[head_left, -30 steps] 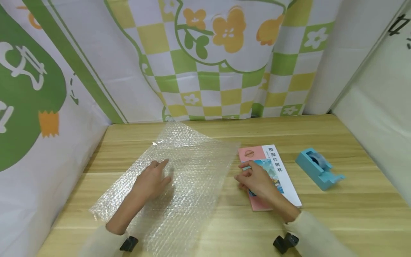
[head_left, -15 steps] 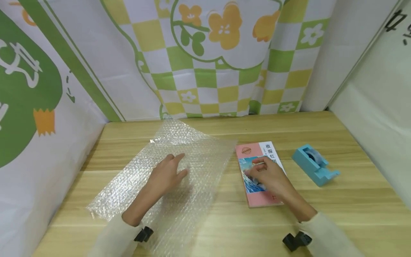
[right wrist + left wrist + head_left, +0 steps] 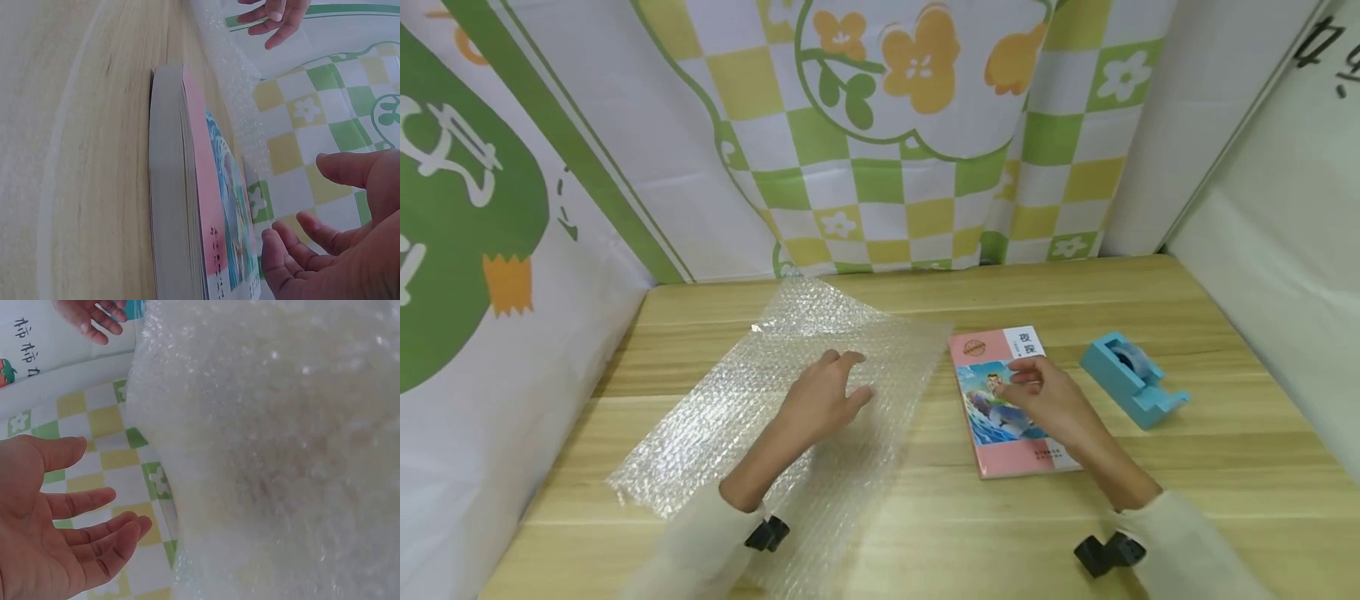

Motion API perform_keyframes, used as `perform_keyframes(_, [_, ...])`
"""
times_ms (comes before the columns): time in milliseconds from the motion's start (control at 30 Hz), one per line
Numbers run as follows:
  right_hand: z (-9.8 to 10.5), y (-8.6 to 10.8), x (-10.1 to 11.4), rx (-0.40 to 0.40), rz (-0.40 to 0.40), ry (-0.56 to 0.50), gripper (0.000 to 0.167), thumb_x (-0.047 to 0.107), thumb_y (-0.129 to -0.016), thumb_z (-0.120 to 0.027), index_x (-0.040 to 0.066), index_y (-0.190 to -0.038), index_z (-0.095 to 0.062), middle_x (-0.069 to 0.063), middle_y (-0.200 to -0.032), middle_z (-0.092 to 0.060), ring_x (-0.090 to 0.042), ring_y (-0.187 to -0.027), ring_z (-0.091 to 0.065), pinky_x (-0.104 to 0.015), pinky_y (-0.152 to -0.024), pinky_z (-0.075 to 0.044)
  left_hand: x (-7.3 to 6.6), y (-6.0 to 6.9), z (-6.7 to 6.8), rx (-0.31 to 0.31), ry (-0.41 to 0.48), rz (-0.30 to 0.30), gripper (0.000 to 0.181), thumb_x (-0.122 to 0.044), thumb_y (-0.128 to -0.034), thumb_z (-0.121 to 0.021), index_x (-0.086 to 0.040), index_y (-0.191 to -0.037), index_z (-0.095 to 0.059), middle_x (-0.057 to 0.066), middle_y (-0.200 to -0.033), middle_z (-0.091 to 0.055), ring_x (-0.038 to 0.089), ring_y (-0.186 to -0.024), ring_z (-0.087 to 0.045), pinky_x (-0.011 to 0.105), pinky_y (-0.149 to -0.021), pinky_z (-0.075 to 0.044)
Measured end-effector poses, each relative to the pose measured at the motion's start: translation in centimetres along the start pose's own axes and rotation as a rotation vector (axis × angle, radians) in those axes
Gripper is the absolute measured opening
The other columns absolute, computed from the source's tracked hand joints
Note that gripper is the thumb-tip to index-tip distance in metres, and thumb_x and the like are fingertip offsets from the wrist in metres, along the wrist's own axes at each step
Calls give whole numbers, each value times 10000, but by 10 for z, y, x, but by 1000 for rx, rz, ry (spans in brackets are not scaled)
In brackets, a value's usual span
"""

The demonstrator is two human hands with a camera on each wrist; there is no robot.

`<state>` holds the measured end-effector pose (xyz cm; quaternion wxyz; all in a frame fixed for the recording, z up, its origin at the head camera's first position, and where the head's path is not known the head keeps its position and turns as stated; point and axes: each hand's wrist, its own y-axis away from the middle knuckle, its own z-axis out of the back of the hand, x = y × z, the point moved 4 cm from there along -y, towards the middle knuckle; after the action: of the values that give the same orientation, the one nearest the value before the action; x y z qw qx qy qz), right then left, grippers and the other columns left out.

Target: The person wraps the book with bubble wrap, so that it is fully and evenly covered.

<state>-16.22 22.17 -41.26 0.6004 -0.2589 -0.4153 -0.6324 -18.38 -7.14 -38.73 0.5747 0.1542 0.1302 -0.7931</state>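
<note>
A sheet of clear bubble wrap (image 3: 730, 417) lies over the left half of the table. Above it hovers my left hand (image 3: 823, 396), fingers loosely bent and holding nothing; the left wrist view shows this hand (image 3: 69, 531) apart from the sheet. To the right of the wrap lies a book (image 3: 992, 408) with a pink and white cover and a blue picture. Over the book's right side is my right hand (image 3: 1052, 404), also holding nothing. In the right wrist view, a gap shows between that hand (image 3: 337, 244) and the thick book (image 3: 175, 187).
A blue tape dispenser (image 3: 1131, 379) with a roll of clear tape stands right of the book on the wooden table (image 3: 925, 533). A checked, flowered cloth (image 3: 895, 167) hangs behind the table's back edge, and printed white sheets hang at both sides.
My left hand has moved to the right above the bubble wrap. The right hand has shifted rightward over the book, uncovering more of the cover picture. The view has shifted slightly.
</note>
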Motion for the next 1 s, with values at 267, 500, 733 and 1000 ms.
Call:
perform_keyframes(267, [10, 0, -5, -13, 6, 30, 604, 298, -993, -621, -94, -1407, -419, -288, -1329, -503, -426, -1193, -501, -498, -883, -503, -9, -8, -15, 27, 41, -4, 466, -266, -931, -687, -40, -1330, -603, 188, -1139, -611, 344, -896, -639, 478, -760, -547])
perform_keyframes(500, [16, 2, -11, -37, 11, 8, 590, 250, -1007, -603, -109, -1423, -388, -317, -1374, -448, -473, -1266, -416, -596, -1019, -391, -24, -12, -23, 56, 95, -29, 461, -246, -947, -665, -20, -1341, -587, 190, -1168, -613, 256, -813, -615, 413, -698, -546])
perform_keyframes(733, [21, 2, -20, -58, -12, 13, 629, 281, -1014, -594, -94, -1459, -354, -320, -1424, -403, -478, -1287, -383, -611, -1042, -352, -39, -13, -27, 45, 91, -26, 480, -256, -959, -647, -38, -1378, -564, 203, -1208, -603, 307, -905, -634, 422, -720, -559])
perform_keyframes(1000, [22, 1, -26, -74, -40, -22, 666, 265, -1007, -602, -80, -1496, -309, -322, -1421, -384, -479, -1298, -368, -604, -1058, -335, -52, -9, -31, 8, 73, -37, 496, -236, -951, -657, -14, -1383, -556, 217, -1226, -598, 348, -1003, -640, 450, -786, -561])
